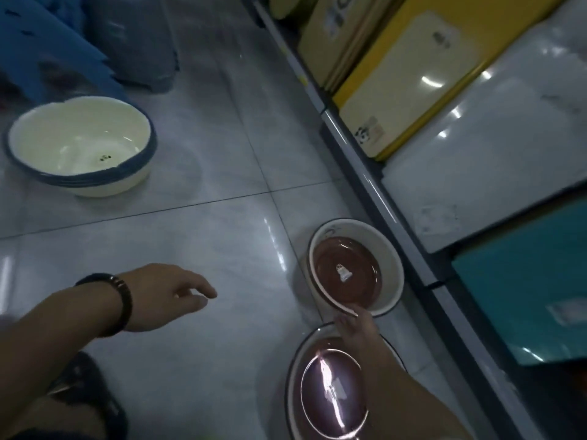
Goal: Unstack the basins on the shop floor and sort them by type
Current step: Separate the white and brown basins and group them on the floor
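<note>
Nearest the viewer, at the floor's lower right, a white basin with a dark rim (297, 369) sits upright, mouth up, with a glossy brown basin (333, 398) nested inside it. Being round, neither has a long axis; their openings face the ceiling.

The right hand (355, 325) reaches across this pair. Its grip is closed on the near rim of a second brown basin (344, 271), fingers over the pale edge. This basin lies tilted inside a white basin (389, 249), near edge raised. The hold at the rim probably serves to lift the inner basin out of its host.

The left hand (168, 296) hovers over bare floor (206, 223) to the left, well apart from any basin. Its grip is open and empty, fingers loosely spread, likely ready to steady or receive.

Both pairs stand just beside the shelf base (374, 185) along the right.

Farthest, at upper left, a nested stack of cream basins with blue rims (79, 144) stands upright, probably one sorted type.
</note>
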A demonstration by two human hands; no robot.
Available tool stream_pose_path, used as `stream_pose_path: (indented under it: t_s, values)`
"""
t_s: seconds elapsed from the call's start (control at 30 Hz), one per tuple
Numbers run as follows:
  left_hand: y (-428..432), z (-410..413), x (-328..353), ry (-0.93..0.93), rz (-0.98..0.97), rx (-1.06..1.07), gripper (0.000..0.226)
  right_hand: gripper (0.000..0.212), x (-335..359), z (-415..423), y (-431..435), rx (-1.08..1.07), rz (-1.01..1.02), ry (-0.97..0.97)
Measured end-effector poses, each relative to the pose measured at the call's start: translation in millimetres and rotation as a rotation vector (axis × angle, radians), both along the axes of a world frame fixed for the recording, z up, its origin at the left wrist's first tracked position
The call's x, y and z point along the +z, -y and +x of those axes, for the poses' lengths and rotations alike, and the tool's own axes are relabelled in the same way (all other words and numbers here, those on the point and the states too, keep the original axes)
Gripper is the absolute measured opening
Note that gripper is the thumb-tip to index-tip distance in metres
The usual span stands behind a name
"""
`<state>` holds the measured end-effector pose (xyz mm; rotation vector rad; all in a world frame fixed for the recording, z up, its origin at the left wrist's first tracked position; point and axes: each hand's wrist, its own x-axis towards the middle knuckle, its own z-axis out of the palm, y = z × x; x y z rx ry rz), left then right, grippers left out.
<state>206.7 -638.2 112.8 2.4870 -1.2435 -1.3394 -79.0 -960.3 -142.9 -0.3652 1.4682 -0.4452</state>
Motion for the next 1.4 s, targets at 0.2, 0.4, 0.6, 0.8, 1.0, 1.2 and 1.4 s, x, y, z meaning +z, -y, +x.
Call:
stream_pose_path:
  t_s: [0.2,0.4,0.6,0.8,1.0,1.2,1.4]
  values:
    - [-25.8,-1.0,-61.2,0.016,0.063,-0.030,0.020,0.022,-8.6,10.5,21.5,-0.128,0.005,0.080]
    - [-39.7,22.8,-78.4,0.057,0.180,0.024,0.034,0.026,-12.0,36.3,40.9,-0.147,0.063,0.071]
    - [-36.7,29.0,-65.0,0.055,0.146,0.154,0.036,0.029,26.9,81.4,13.9,-0.118,-0.048,-0.114]
    - [-50.8,39.6,-49.5,0.016,0.003,0.428,0.054,0.025,91.9,139.3,-85.0,0.129,-0.235,0.027]
    - [-117.1,90.1,13.0,-0.177,-0.119,1.078,0.065,0.011,164.4,224.7,-199.7,0.556,-0.307,0.280]
    - [-253.9,115.9,55.9,0.114,-0.558,1.586,0.007,0.021,216.1,314.6,-325.7,1.004,-0.404,0.475]
    - [-406.5,107.8,15.7,0.387,-0.592,1.920,0.026,0.024,216.0,402.9,-423.1,1.299,-0.707,0.444]
